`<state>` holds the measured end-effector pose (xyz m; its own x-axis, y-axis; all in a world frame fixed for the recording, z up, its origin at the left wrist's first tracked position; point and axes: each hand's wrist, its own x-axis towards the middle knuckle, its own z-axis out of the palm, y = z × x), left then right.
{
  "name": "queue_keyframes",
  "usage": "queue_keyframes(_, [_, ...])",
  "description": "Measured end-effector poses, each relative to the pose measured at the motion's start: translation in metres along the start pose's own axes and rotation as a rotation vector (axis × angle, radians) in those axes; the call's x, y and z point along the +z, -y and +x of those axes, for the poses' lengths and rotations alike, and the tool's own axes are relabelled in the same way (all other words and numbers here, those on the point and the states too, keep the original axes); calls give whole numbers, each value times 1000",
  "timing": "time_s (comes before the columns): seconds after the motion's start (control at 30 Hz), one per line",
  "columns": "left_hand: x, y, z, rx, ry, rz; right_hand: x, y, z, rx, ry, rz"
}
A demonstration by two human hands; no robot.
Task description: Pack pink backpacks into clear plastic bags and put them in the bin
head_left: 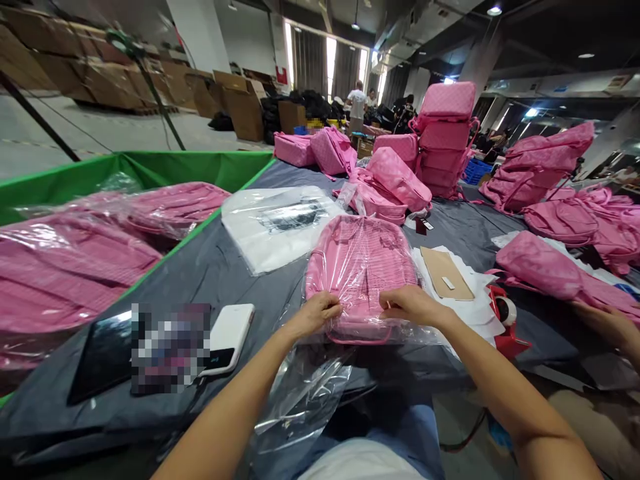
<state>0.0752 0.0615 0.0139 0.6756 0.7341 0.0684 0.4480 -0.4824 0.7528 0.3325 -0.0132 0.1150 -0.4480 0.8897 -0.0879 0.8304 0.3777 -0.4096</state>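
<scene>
A pink backpack [363, 263] lies flat in front of me inside a transparent plastic bag [313, 387], whose loose end hangs over the table edge toward my lap. My left hand [316, 313] is closed, pinching the plastic at the backpack's near left side. On the near right side, my right hand [411, 304] has its fingers curled on the same plastic. Both sets of fingertips are partly hidden. Just beyond the backpack's left side is a stack of flat white plastic bags [280, 223].
Bagged pink backpacks fill a green-walled bin [195, 167] at left. A tablet [107, 357] and white power bank [233, 333] lie nearby. Right of me are brown card [447, 273], a red tape dispenser [507, 320] and a co-worker's hand [607, 323]. Pink bags [443, 140] are stacked behind.
</scene>
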Motion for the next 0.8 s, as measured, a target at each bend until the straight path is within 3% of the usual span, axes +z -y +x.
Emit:
queue_keyframes(0.07, [-1, 0, 0, 3, -3, 1, 0, -10, 18, 85, 58, -93])
queue_keyframes(0.13, [-1, 1, 0, 10, -1, 0, -3, -24, 23, 188, 38, -79])
queue_keyframes(0.23, [-2, 2, -1, 18, 3, -5, -5, -36, 11, 303, -165, -58])
queue_keyframes(0.33, [-1, 3, -1, 19, 5, -7, 7, -27, -7, 251, -338, -3])
queue_keyframes(0.43, [1, 3, 0, 10, 9, 0, 32, -9, -11, 209, -281, 23])
queue_keyframes(0.53, [1, 0, -3, 11, -6, 11, 49, -2, -2, 299, -181, -59])
queue_keyframes(0.8, [-16, 3, -43, 222, -224, 242, 41, -12, 9, 326, -81, -80])
